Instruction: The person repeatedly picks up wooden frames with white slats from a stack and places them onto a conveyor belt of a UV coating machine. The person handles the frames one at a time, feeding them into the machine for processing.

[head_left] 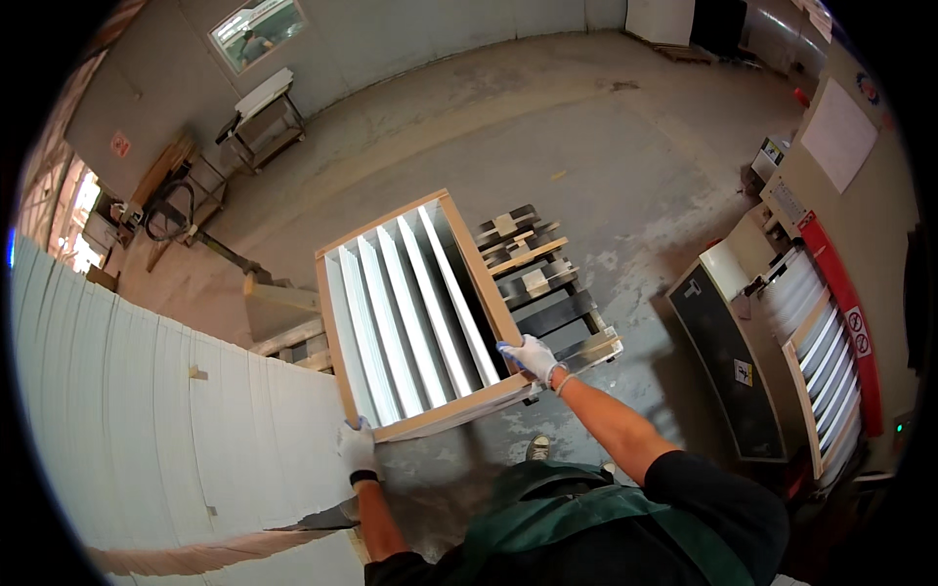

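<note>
A large rectangular frame [418,427] with brown edges lies before me. Several bright white panels run lengthwise inside it, with dark gaps between some of them. At its near left corner is my left hand [356,449], in a pale glove with the fingers curled over the edge. My right hand [532,358], gloved too, closes on the near right corner with the arm stretched out. Parts of both thumbs and the frame's underside are hidden.
A wooden pallet [535,283] shows beyond the frame's right side. Long rows of stacked white panels [244,435] fill the left. On the right, a dark-sided machine [728,366] holds a similar slatted piece [829,376]. A cart [266,127] stands by the far wall.
</note>
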Demonstrator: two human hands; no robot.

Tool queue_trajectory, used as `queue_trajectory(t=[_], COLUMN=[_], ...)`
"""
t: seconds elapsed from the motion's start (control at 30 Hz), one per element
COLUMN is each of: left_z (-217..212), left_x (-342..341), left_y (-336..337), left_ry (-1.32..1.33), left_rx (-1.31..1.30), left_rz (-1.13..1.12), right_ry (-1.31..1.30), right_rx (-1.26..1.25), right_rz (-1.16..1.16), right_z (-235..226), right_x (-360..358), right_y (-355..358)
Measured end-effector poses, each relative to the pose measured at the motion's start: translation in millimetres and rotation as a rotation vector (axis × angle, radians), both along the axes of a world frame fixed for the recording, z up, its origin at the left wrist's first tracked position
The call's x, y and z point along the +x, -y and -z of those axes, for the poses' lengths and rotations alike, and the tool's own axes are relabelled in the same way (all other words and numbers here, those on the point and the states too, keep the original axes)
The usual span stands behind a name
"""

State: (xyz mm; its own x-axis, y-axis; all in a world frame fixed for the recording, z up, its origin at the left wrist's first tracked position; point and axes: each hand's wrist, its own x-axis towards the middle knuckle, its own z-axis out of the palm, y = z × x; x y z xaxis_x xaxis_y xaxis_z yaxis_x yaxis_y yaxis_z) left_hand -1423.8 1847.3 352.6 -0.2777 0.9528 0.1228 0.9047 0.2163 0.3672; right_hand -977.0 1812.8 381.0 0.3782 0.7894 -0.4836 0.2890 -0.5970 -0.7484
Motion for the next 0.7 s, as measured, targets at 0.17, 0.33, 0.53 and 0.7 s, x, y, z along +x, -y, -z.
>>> queue_trajectory(t=[0.17,0.33,0.53,0.7], left_z=[-50,9,11,-26], left_x=[47,23,71,131], left_y=[41,94,127,112], left_ry=[0.127,1.198,0.961,0.739], left_rx=[-0.19,-0.38,-0.382,-0.418], left_rz=[0.27,-0.066,0.237,0.635], right_ry=[-0.423,-0.403,-0.386,-0.289], right_rx=[0.067,0.117,0.135,0.19], right_rz=[0.145,0.14,0.398,0.672], right_z=[10,-6,-40,-88], right_x=[64,81,97,90], right_y=[20,89,219,326])
